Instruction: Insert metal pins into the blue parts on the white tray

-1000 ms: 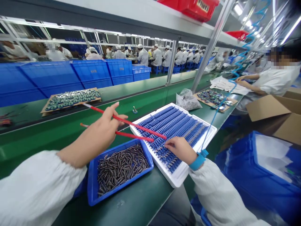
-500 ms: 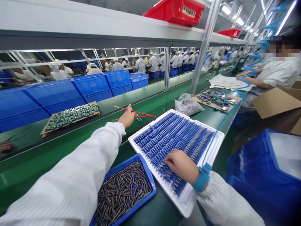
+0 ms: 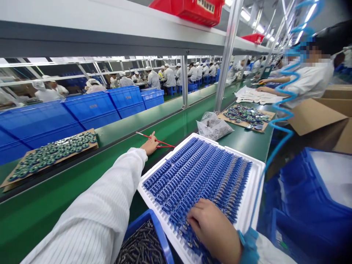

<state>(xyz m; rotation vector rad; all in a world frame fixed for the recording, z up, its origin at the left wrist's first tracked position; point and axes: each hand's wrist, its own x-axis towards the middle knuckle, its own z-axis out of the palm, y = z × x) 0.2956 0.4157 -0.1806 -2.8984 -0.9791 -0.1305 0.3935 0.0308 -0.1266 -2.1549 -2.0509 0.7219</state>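
My left hand (image 3: pixel 150 144) is stretched out over the green conveyor belt, its fingers closed around thin red wires (image 3: pixel 165 143). A pale tip shows at the wires' far left end. My right hand (image 3: pixel 214 229), with a blue strap (image 3: pixel 249 245) at the wrist, is curled over the near part of a white foam tray (image 3: pixel 172 240). Its fingertips are bent down among rows of small blue plastic parts (image 3: pixel 189 170) with metal pieces, and what they pinch is hidden. Beside the tray, a blue bin (image 3: pixel 162 238) holds many dark, ridged, screw-like pieces (image 3: pixel 144 244).
Cardboard with round green boards (image 3: pixel 57 150) lies at left. A clear plastic bag (image 3: pixel 213 126) and more round boards (image 3: pixel 246 114) lie beyond the tray. A coiled blue cord (image 3: pixel 286 110) hangs at right, near a seated co-worker (image 3: pixel 310 80). A metal post (image 3: pixel 227 55) supports the shelf overhead.
The view has shifted, bringing the tray nearer. The small round piece by my left hand no longer shows. My right hand stays at the tray's near rows, fingers still curled.
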